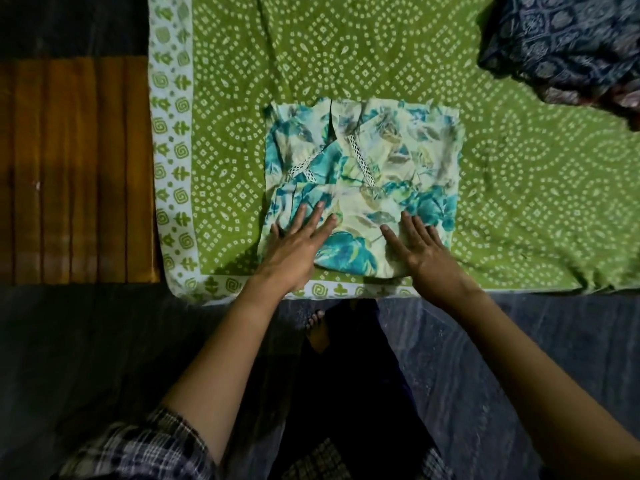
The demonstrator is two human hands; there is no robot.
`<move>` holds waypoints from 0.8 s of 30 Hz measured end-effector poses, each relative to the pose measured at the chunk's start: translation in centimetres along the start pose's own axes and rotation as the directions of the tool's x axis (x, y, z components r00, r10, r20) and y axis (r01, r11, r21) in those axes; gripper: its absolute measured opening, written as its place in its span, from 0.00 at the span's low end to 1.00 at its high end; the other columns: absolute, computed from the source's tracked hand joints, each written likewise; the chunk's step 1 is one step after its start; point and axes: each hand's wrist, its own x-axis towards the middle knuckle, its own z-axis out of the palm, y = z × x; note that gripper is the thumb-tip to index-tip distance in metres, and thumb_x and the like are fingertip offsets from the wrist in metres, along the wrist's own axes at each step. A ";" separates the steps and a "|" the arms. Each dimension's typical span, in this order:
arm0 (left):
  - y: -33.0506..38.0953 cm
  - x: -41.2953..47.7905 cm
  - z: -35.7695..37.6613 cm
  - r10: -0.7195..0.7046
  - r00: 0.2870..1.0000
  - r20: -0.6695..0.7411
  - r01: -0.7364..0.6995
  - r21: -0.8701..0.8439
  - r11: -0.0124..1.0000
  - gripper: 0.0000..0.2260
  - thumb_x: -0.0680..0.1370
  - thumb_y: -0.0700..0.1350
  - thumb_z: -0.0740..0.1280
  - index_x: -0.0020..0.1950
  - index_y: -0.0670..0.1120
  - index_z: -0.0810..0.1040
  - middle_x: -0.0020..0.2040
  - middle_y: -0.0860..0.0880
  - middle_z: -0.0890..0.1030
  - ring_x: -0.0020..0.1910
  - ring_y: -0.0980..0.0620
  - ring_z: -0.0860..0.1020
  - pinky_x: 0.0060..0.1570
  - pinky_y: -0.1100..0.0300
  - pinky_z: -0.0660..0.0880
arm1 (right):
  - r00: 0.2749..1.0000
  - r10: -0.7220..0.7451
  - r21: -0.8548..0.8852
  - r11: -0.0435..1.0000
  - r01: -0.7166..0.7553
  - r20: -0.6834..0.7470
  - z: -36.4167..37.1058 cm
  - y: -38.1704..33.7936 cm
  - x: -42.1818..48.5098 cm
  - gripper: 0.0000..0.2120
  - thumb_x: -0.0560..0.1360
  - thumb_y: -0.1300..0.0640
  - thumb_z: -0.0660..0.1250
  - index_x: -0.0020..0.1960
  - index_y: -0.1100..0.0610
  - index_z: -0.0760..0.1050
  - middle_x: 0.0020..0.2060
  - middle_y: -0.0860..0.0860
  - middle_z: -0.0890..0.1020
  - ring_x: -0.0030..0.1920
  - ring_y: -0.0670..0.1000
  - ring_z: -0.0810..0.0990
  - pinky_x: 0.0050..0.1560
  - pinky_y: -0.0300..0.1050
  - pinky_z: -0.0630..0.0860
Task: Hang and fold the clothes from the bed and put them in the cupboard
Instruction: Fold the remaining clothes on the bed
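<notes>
Left grip [297,244] & right grip [420,244]: both flat, fingers straight & spread, palms down, nothing pinched. They press on the near edge of the folded floral top [367,161]. Top lies under & just beyond both grips, a rough square w/ lace neckline up, on the green bedsheet [242,81], close to the bed's near edge.

Handling, my guess: thin, light, soft fabric, no stiffness, so folds will slump or slide open if lifted by one corner. Prob. a bit slippery layer on layer. Best hold: slide both grips under the L & R sides, thumbs on top, carry flat. Or fold once more, then pinch the folded edge.

Well beyond right grip, off to its right: dark blue printed clothes [561,39], a loose heap, not yet folded. Left of left grip, off the sheet: orange-brown striped surface [76,168], can't tell what.
</notes>
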 end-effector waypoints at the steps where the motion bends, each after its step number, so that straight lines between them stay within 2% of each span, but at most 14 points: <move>1: 0.2 -0.2 -1.1 -0.006 0.998 0.060 0.008 -0.033 0.999 0.41 0.73 0.26 0.56 0.76 0.55 0.43 0.76 0.54 0.37 0.75 0.49 0.36 0.72 0.37 0.47 | 0.998 -0.011 0.007 1.000 0.011 0.058 -0.9 0.0 -0.1 0.40 0.72 0.73 0.53 0.76 0.55 0.36 0.75 0.63 0.42 0.76 0.62 0.43 0.74 0.51 0.44; 3: 0.7 -0.4 -3.3 -0.020 0.975 0.221 0.038 -0.076 0.996 0.36 0.75 0.28 0.55 0.77 0.54 0.49 0.77 0.53 0.43 0.76 0.49 0.42 0.73 0.42 0.48 | 0.980 -0.030 0.108 0.994 0.009 0.198 -3.2 0.2 -0.8 0.39 0.73 0.72 0.54 0.77 0.52 0.41 0.76 0.59 0.48 0.76 0.57 0.49 0.72 0.46 0.50; 5: 1.5 -0.8 -5.5 -0.039 0.920 0.391 0.075 -0.077 0.994 0.29 0.77 0.32 0.56 0.75 0.52 0.58 0.77 0.49 0.55 0.73 0.47 0.61 0.69 0.54 0.62 | 0.924 -0.092 0.226 0.974 0.006 0.371 -5.6 0.5 -1.7 0.35 0.74 0.69 0.57 0.77 0.49 0.52 0.74 0.54 0.61 0.72 0.53 0.61 0.67 0.40 0.58; 6: 1.8 -0.9 -6.6 -0.052 0.893 0.447 0.102 -0.087 0.991 0.26 0.77 0.32 0.57 0.73 0.49 0.65 0.73 0.45 0.65 0.62 0.48 0.72 0.57 0.60 0.71 | 0.889 -0.124 0.248 0.969 0.012 0.441 -6.6 0.7 -2.1 0.32 0.74 0.68 0.60 0.75 0.51 0.59 0.70 0.54 0.68 0.68 0.54 0.68 0.64 0.42 0.64; 7: 2.0 -1.2 -7.6 -0.067 0.873 0.483 0.133 -0.105 0.985 0.23 0.77 0.32 0.57 0.70 0.46 0.70 0.67 0.44 0.73 0.50 0.51 0.76 0.44 0.62 0.73 | 0.863 -0.141 0.272 0.962 0.004 0.486 -7.6 0.8 -2.2 0.28 0.73 0.67 0.63 0.71 0.54 0.67 0.64 0.54 0.73 0.62 0.54 0.73 0.61 0.46 0.69; 8: 2.2 -1.3 -8.6 -0.079 0.866 0.494 0.164 -0.131 0.978 0.22 0.76 0.31 0.58 0.68 0.44 0.72 0.61 0.44 0.77 0.45 0.52 0.76 0.40 0.63 0.72 | 0.861 -0.137 0.293 0.956 -0.015 0.490 -8.6 1.1 -2.2 0.24 0.71 0.68 0.65 0.66 0.55 0.72 0.60 0.55 0.77 0.57 0.55 0.76 0.58 0.52 0.73; 11: 1.9 -0.6 -11.2 -0.117 0.926 0.360 0.197 -0.193 0.961 0.21 0.75 0.31 0.61 0.67 0.43 0.72 0.66 0.43 0.74 0.55 0.48 0.75 0.49 0.61 0.70 | 0.940 -0.010 0.327 0.939 -0.109 0.342 -10.6 2.7 -0.9 0.20 0.69 0.70 0.64 0.60 0.59 0.75 0.55 0.56 0.79 0.52 0.56 0.78 0.54 0.57 0.76; 13: 1.7 0.5 -12.3 -0.160 0.984 0.073 0.172 -0.217 0.961 0.20 0.76 0.34 0.62 0.68 0.45 0.72 0.66 0.44 0.74 0.51 0.49 0.75 0.45 0.60 0.70 | 0.979 0.156 0.350 0.917 -0.194 0.132 -11.0 3.7 0.2 0.20 0.71 0.69 0.64 0.62 0.58 0.74 0.55 0.60 0.79 0.53 0.58 0.78 0.53 0.55 0.76; 14: 1.7 1.1 -12.6 -0.174 0.978 -0.114 0.152 -0.180 0.972 0.19 0.77 0.36 0.62 0.68 0.46 0.71 0.65 0.44 0.75 0.51 0.49 0.75 0.45 0.59 0.71 | 0.970 0.243 0.335 0.915 -0.223 -0.018 -11.0 3.9 0.9 0.20 0.73 0.67 0.64 0.64 0.58 0.73 0.56 0.62 0.79 0.54 0.60 0.78 0.54 0.55 0.76; 16: 1.8 2.8 -12.2 -0.106 0.917 -0.385 0.109 -0.014 0.994 0.18 0.80 0.43 0.60 0.70 0.48 0.67 0.69 0.45 0.70 0.64 0.46 0.70 0.63 0.49 0.67 | 0.917 0.299 0.165 0.951 -0.263 -0.265 -10.5 3.8 2.4 0.21 0.77 0.62 0.61 0.69 0.58 0.68 0.64 0.64 0.73 0.64 0.63 0.72 0.63 0.60 0.68; 17: 1.9 3.8 -11.5 -0.058 0.909 -0.412 0.081 0.040 0.996 0.19 0.81 0.47 0.58 0.72 0.49 0.64 0.74 0.46 0.64 0.72 0.45 0.62 0.71 0.45 0.56 | 0.909 0.289 0.118 0.957 -0.265 -0.300 -10.0 3.5 3.1 0.24 0.79 0.58 0.59 0.73 0.57 0.62 0.70 0.63 0.66 0.71 0.62 0.64 0.69 0.63 0.60; 19: 2.0 5.5 -8.2 -0.024 0.943 -0.331 0.041 0.045 0.998 0.22 0.81 0.53 0.54 0.75 0.51 0.57 0.77 0.47 0.52 0.76 0.46 0.48 0.74 0.44 0.44 | 0.931 0.246 0.121 0.968 -0.221 -0.271 -8.0 2.1 4.5 0.27 0.81 0.48 0.52 0.77 0.52 0.50 0.76 0.60 0.51 0.76 0.59 0.49 0.71 0.64 0.45; 22: 1.3 6.5 -1.2 -0.063 0.964 -0.259 0.056 -0.032 0.998 0.26 0.80 0.59 0.51 0.76 0.57 0.46 0.78 0.51 0.42 0.76 0.49 0.41 0.72 0.43 0.40 | 0.979 0.129 0.094 0.989 -0.115 -0.159 -3.1 0.2 5.7 0.30 0.80 0.38 0.41 0.76 0.51 0.56 0.75 0.61 0.58 0.74 0.62 0.59 0.67 0.71 0.51; 24: 1.0 6.4 1.4 -0.082 0.946 -0.312 0.078 -0.027 0.997 0.27 0.80 0.60 0.51 0.76 0.60 0.43 0.77 0.54 0.40 0.76 0.50 0.40 0.71 0.42 0.38 | 0.985 0.149 0.109 0.984 -0.139 -0.086 -0.5 0.1 6.1 0.31 0.78 0.36 0.37 0.76 0.49 0.55 0.75 0.58 0.56 0.74 0.61 0.58 0.69 0.67 0.46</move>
